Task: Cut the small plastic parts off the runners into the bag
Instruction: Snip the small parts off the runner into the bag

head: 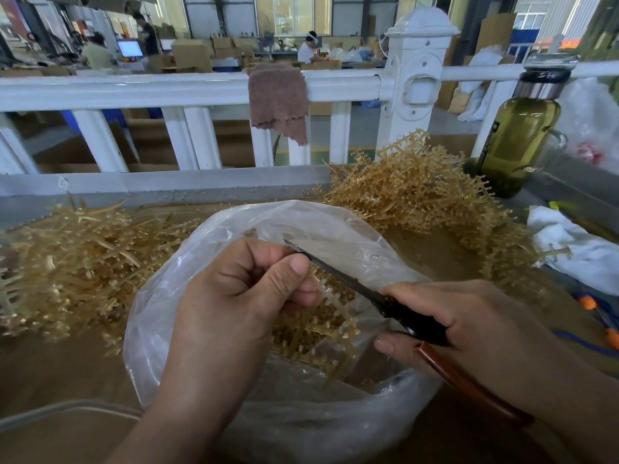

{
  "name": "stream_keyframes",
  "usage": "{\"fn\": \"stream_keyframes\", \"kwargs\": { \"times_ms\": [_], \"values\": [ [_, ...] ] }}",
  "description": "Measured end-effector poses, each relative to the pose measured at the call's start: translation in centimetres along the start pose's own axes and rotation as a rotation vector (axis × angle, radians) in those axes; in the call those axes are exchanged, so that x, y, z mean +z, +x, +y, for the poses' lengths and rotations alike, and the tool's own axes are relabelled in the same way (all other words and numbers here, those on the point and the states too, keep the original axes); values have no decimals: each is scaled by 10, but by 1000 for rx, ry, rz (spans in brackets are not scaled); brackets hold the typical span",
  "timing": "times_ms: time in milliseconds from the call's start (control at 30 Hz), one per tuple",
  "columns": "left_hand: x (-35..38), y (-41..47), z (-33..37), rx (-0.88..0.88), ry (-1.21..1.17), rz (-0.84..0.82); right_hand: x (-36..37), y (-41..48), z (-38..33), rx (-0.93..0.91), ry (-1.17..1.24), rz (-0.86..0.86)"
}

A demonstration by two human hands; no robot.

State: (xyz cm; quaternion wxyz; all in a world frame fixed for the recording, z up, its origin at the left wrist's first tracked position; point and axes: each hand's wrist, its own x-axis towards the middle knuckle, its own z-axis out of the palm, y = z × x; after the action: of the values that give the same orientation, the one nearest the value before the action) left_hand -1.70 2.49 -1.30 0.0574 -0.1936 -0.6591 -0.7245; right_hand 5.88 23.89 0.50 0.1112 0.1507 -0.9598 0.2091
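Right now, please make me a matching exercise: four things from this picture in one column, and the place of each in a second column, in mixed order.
Things:
1 brown cloth
2 bottle
3 scissors
4 runner

Places:
a held in the right hand
b hanging over the white railing
c held in the left hand, above the bag
d standing upright at the far right

Pairs: 1-b, 2-d, 3-a, 4-c
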Motion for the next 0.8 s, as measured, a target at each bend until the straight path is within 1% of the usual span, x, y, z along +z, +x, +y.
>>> {"fn": "stream_keyframes", "kwargs": {
  "times_ms": [100,300,533,800],
  "values": [
    [0,0,0,12,6,-2,0,0,0,-26,-18,25],
    [1,0,-1,4,-38,7,3,0,0,-14,-50,53],
    [0,1,-5,-35,-81,-11,4,0,-3,-1,-88,51],
    [-2,1,-5,-80,-39,-9,2,1,-3,-1,-66,25]
  ]
}}
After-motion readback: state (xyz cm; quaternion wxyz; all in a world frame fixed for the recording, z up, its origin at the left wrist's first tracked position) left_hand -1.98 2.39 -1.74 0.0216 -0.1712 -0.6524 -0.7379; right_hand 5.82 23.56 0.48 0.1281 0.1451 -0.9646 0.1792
